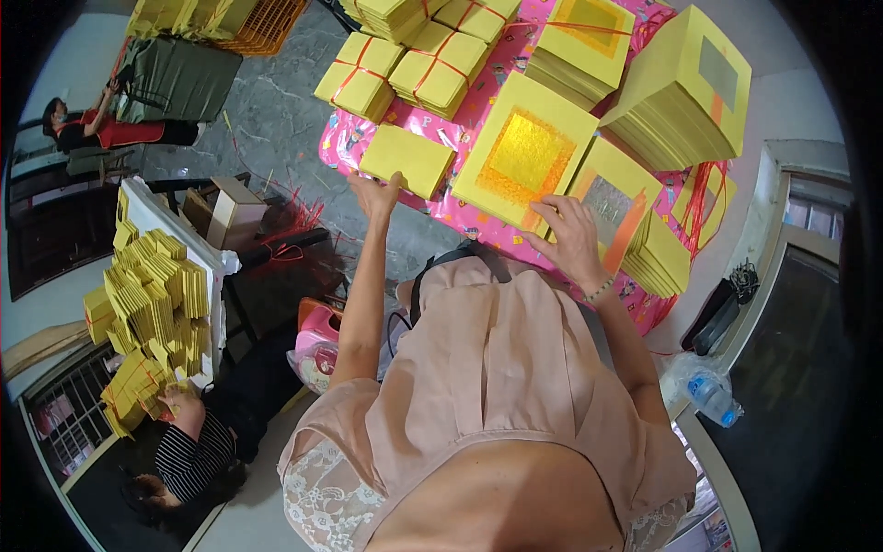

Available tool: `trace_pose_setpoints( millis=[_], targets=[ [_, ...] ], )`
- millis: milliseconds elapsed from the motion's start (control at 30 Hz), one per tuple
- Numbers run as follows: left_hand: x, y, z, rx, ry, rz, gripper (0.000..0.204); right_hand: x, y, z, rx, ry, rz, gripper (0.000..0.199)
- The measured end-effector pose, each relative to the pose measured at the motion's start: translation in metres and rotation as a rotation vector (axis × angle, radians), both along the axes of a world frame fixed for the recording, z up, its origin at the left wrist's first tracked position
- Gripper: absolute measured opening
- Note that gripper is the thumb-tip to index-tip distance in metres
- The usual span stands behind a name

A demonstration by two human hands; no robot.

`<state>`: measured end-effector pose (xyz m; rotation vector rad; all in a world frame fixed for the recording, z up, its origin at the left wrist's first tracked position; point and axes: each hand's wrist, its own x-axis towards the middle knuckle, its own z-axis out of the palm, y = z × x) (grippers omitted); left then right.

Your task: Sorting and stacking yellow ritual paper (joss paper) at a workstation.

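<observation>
My left hand (377, 195) reaches out and grips the near edge of a plain yellow paper bundle (407, 160) lying on the pink patterned table cover (460, 216). My right hand (570, 241) rests with spread fingers on the lower corner of a tall stack of yellow sheets with gold foil squares (526, 155). Just right of that hand sits a stack of yellow sheets with silver and orange patches (618, 207).
Tied yellow bundles (405, 66) and more tall stacks (685, 92) fill the far table. At the left a person in a striped top (189, 451) handles folded yellow papers (152, 294) on a white board. Another person (87, 124) sits far left. A plastic bottle (713, 397) lies at right.
</observation>
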<state>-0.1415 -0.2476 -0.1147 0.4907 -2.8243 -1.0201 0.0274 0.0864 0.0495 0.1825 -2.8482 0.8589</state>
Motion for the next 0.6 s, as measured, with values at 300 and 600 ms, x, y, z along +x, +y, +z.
trace_pose_setpoints(
  millis=[300, 600],
  targets=[
    [0.015, 0.082, 0.131, 0.240, 0.282, -0.757, 0.032, 0.007, 0.003, -0.007, -0.038, 0.045, -0.036, 0.029],
    [0.034, 0.124, 0.148, 0.165, 0.147, -1.375, 0.029, 0.005, 0.001, -0.010, -0.246, -0.012, -0.147, 0.013]
  ],
)
